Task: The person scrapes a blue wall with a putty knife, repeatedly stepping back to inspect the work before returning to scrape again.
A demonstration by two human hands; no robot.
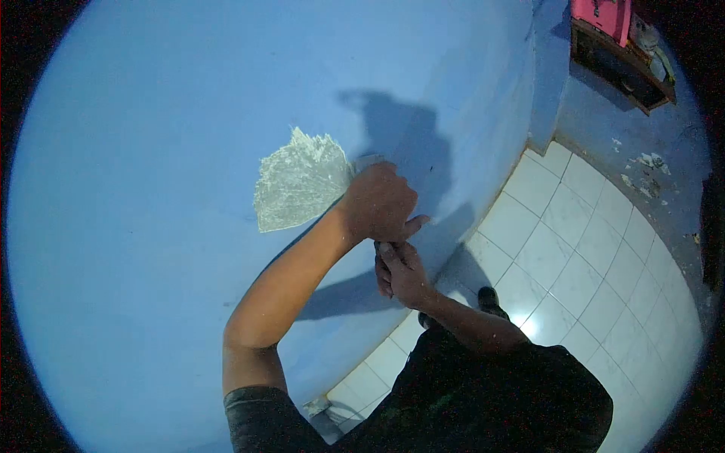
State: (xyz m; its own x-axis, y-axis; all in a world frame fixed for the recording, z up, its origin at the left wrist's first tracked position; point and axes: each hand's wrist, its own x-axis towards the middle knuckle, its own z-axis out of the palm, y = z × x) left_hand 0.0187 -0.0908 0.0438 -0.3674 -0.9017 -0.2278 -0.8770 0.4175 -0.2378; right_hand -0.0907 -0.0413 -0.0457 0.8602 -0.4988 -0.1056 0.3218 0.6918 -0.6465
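Note:
A rough, pale grey-white patch [302, 185] with a jagged top edge stands out on the blue wall [151, 189]. Just right of the patch, my left hand [381, 200] is closed, its back toward me and its thumb pointing right. Past its knuckles shows a thin flat edge of what looks like a scraper [367, 161], lying against the wall. Below, my right hand [404, 273] is closed around the dark handle end, close under the left hand. My left hand covers most of the tool, so its full shape is hidden.
White floor tiles [547, 234] meet the wall on the right, where my dark shoe [488, 297] shows. A wooden cabinet [615, 68] with a pink container [604, 19] stands at upper right. Peeling spots [653, 162] mark the other wall. My shadow [404, 124] falls beside my hands.

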